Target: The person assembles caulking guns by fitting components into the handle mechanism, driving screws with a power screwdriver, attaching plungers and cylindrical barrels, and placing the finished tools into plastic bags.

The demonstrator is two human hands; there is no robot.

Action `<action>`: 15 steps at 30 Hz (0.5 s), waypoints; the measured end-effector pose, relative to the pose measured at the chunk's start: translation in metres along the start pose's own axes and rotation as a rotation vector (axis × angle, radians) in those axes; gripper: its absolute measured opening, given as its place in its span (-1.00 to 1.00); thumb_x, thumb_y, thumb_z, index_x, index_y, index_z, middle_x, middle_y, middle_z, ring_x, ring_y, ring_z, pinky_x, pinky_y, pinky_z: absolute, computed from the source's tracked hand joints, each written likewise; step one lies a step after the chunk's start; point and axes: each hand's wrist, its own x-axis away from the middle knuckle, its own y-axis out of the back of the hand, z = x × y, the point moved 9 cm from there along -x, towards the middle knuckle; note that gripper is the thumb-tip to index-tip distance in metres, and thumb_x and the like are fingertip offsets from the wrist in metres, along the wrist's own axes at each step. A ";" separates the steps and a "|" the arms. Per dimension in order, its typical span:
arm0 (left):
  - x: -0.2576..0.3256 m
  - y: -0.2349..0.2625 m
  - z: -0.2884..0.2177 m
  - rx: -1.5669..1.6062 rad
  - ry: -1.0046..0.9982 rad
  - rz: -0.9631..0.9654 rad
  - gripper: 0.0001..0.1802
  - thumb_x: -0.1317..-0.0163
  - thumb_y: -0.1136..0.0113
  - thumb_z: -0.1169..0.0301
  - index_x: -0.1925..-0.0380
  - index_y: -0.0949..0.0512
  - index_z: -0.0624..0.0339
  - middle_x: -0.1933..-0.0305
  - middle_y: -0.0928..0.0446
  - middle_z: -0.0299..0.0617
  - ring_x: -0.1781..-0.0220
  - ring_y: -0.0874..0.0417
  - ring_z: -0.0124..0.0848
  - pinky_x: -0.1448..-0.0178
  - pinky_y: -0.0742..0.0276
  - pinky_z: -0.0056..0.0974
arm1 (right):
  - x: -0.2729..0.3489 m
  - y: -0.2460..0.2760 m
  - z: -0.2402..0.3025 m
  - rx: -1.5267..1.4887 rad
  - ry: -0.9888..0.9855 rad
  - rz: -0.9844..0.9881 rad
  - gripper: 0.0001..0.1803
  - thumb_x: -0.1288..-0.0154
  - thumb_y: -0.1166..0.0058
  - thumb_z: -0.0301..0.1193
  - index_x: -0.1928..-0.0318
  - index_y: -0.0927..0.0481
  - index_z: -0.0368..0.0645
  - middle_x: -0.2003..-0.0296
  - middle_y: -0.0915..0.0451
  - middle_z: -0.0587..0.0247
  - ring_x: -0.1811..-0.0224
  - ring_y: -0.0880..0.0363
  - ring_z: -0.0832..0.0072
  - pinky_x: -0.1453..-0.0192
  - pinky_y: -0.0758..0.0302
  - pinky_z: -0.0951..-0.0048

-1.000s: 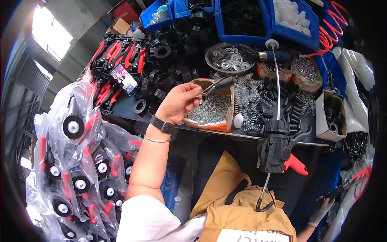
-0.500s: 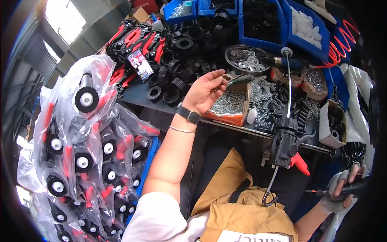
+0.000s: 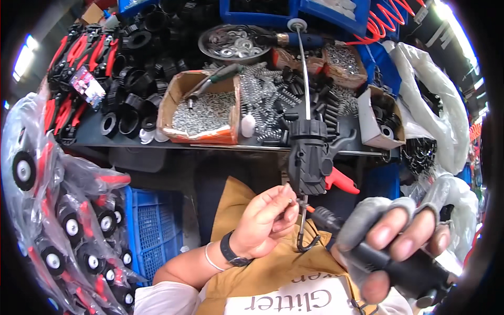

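Left hand (image 3: pixel 269 220), now off the screw box (image 3: pixel 205 139), pinches a tiny piece (image 3: pixel 292 201) by the caulking gun (image 3: pixel 310 160), joining the power driver (image 3: pixel 407 274) the right hand (image 3: pixel 386 231) clutches.

My gloved right hand (image 3: pixel 391 233) grips a black driver (image 3: pixel 407 274), its tip near my left hand (image 3: pixel 269 218), which pinches a small metal piece (image 3: pixel 292 201) just below the black tool (image 3: pixel 308 157). A box (image 3: pixel 199 138) of screws (image 3: pixel 207 113) sits on the counter (image 3: pixel 93 131).
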 end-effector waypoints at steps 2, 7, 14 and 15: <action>-0.004 -0.001 0.006 0.023 0.017 -0.006 -0.72 -0.55 0.01 0.20 0.26 -0.49 0.16 0.53 -0.36 -0.41 0.66 -0.13 -0.68 0.62 0.06 -0.50 | 0.004 -0.003 -0.004 -0.043 0.009 -0.015 -0.17 -0.06 -0.48 -0.57 -0.27 -0.22 -0.19 0.11 -0.47 0.10 0.04 -0.63 0.08 0.29 -0.79 0.15; -0.004 -0.001 0.011 -0.009 0.016 -0.054 -0.73 -0.54 -0.01 0.22 0.25 -0.51 0.17 0.51 -0.39 -0.45 0.64 -0.14 -0.68 0.57 0.01 -0.50 | 0.009 -0.004 -0.004 0.016 0.041 -0.046 -0.15 -0.07 -0.51 -0.51 -0.27 -0.21 -0.19 0.12 -0.44 0.12 0.11 -0.60 0.08 0.15 -0.71 0.25; -0.006 -0.002 0.013 -0.135 -0.173 0.003 -0.73 -0.55 0.00 0.19 0.25 -0.50 0.12 0.48 -0.44 -0.42 0.61 -0.19 -0.67 0.52 -0.06 -0.49 | 0.011 0.002 -0.003 -0.011 -0.006 -0.044 -0.15 -0.10 -0.50 -0.45 -0.29 -0.19 -0.19 0.11 -0.40 0.17 0.09 -0.56 0.15 0.17 -0.68 0.32; -0.006 -0.004 0.011 -0.233 -0.214 0.018 -0.70 -0.57 0.05 0.16 0.22 -0.50 0.12 0.48 -0.44 -0.42 0.61 -0.20 -0.66 0.54 -0.06 -0.49 | 0.011 0.003 -0.004 -0.019 -0.035 -0.059 -0.16 -0.12 -0.48 -0.46 -0.29 -0.19 -0.18 0.10 -0.40 0.18 0.08 -0.56 0.17 0.24 -0.68 0.33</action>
